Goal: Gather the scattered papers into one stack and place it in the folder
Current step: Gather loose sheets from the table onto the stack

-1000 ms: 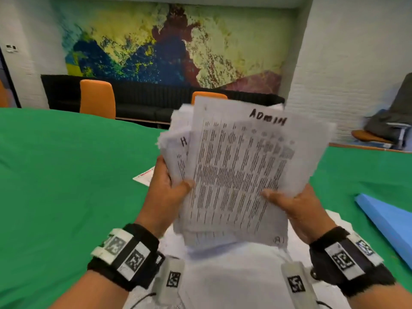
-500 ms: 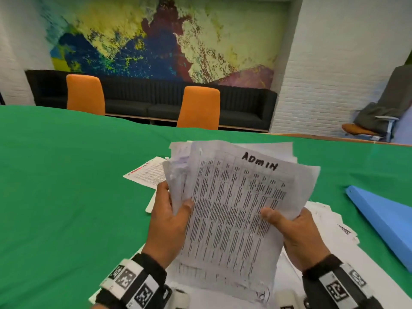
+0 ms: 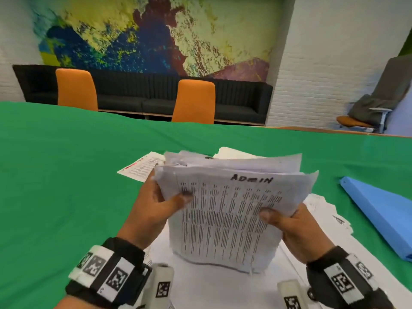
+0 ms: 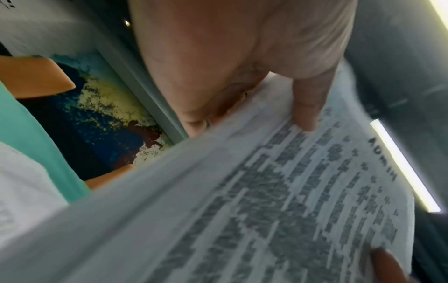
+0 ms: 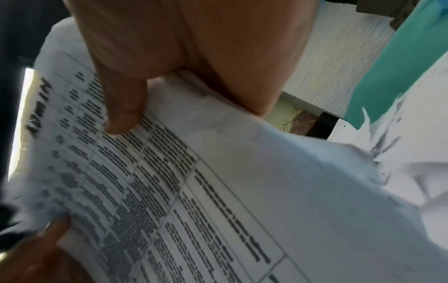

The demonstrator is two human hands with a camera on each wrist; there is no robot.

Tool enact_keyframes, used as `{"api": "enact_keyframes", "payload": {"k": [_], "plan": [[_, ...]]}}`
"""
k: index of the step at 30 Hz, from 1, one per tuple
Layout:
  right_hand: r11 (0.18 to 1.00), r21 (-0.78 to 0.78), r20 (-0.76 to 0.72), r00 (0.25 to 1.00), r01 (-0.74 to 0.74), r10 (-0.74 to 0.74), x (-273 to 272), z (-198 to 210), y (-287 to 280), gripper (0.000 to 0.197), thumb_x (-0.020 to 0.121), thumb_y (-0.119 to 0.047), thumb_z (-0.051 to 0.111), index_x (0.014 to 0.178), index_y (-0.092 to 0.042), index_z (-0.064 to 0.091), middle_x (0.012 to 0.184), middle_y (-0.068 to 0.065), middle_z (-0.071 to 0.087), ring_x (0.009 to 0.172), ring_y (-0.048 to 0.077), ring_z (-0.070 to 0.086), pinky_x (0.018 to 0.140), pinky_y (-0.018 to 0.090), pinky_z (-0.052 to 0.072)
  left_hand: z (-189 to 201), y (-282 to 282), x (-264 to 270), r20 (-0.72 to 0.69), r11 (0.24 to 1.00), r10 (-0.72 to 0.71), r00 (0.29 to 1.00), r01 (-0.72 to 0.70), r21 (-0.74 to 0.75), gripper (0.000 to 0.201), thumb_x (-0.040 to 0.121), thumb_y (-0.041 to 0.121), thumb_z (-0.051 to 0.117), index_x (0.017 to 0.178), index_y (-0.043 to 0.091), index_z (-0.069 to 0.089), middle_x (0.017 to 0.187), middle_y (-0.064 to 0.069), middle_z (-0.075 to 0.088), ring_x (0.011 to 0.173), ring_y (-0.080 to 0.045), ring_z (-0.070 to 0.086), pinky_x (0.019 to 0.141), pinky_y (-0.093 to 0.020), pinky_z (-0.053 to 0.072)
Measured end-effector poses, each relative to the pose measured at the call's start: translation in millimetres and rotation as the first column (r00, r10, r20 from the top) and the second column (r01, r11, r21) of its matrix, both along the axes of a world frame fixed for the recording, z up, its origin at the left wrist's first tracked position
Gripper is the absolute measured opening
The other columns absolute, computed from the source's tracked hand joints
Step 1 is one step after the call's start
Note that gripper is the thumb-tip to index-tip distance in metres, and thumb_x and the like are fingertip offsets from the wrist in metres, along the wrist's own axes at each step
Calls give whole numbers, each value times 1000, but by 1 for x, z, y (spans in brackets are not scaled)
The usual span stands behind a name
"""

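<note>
A: While the thick white stack of printed paper sheets (image 3: 225,219) with "ADMIN" handwritten on top stands on its lower edge, is it on the tabletop?

B: On loose white sheets (image 3: 214,286) lying on the green cloth tabletop (image 3: 55,186), tilted toward the camera. Left hand (image 3: 151,210) grips the left edge, thumb on the front, fingers curled behind. Right hand (image 3: 296,228) grips the right edge the same way. Wrist views agree: thumbs press the printed face.

A: Edges even?

B: No, top edges fan out ragged. Step looks like squaring the stack by tapping it.

A: Papers not yet gathered?

B: Yes. Red-printed sheet (image 3: 140,168) lies past the left hand, more white sheets (image 3: 323,210) lie right of the stack, plus the ones underneath.

A: Folder?

B: Blue flat plastic folder (image 3: 379,217) on the tabletop to the right, apart from the stack, looks closed.

A: Next?

B: Judgement: finish squaring, add the leftover sheets, then free one hand to open the folder. Loose grip could let sheets slip.
</note>
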State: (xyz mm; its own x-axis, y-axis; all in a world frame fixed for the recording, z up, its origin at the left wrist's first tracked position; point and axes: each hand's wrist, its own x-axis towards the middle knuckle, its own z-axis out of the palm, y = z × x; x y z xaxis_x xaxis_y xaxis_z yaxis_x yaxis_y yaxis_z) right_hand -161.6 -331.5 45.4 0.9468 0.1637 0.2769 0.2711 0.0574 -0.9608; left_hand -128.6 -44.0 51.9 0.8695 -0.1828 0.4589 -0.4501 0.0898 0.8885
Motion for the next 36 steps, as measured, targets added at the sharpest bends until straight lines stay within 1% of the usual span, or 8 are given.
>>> {"api": "enact_keyframes", "payload": {"k": [4,8,14,17,20,27,32,36], "plan": [[996,-56,-65,995,76,-80,3,-3,5,23,84,-14,74,107,-16,74,110,9,78,101,31,75,85,56,61,4,-15,3,11,992,127,992,-127,-13,30,92,21,67,120,13,58,111,-12,72,103,-27,72,87,-53,59],[974,-54,28,975,221,-220,1,-2,8,21,88,-6,65,98,-21,77,100,-5,80,93,16,76,76,35,65,19,-17,2,108,990,139,984,-136,-39,39,85,24,71,121,23,53,111,-8,69,103,-25,71,82,-46,62],[993,-119,-88,996,8,-19,6,-6,-11,30,82,-20,81,108,-33,76,120,8,75,112,29,71,98,61,52,37,13,15,65,987,-150,987,153,-40,63,61,34,85,120,31,64,112,-6,70,98,-25,70,79,-34,58],[994,-103,-38,999,-36,32,10,3,-12,41,69,-35,78,110,-33,74,120,11,74,111,34,71,92,62,54,42,-1,18,253,998,50,966,-57,22,17,78,28,72,94,31,65,89,12,66,81,-7,65,67,-21,55],[993,-39,120,987,113,-108,16,21,-6,24,80,-25,81,104,-26,76,111,14,75,103,34,73,87,60,58,39,-17,22,400,950,260,879,-308,60,19,89,20,67,101,33,59,92,16,64,81,-7,64,67,-26,58],[965,139,155,958,222,-242,19,18,9,15,86,-20,73,100,-26,77,106,14,76,105,42,70,89,61,57,6,-30,20,40,984,151,988,-147,-98,52,82,25,72,126,29,45,110,-4,71,99,-27,73,81,-49,62],[989,57,141,980,135,-142,21,10,-2,51,71,-34,77,118,-18,66,114,13,74,106,34,72,83,50,61,-5,-34,22,115,977,205,972,-197,-79,45,86,18,57,127,25,39,104,5,66,95,-20,71,74,-34,62],[983,-121,-103,983,141,-153,21,-30,-6,40,81,-27,76,119,-18,66,117,4,76,103,21,74,82,36,63,-30,-32,17,-17,980,196,980,-196,23,45,79,22,57,120,31,43,110,0,67,100,-18,70,75,-31,62]]}}
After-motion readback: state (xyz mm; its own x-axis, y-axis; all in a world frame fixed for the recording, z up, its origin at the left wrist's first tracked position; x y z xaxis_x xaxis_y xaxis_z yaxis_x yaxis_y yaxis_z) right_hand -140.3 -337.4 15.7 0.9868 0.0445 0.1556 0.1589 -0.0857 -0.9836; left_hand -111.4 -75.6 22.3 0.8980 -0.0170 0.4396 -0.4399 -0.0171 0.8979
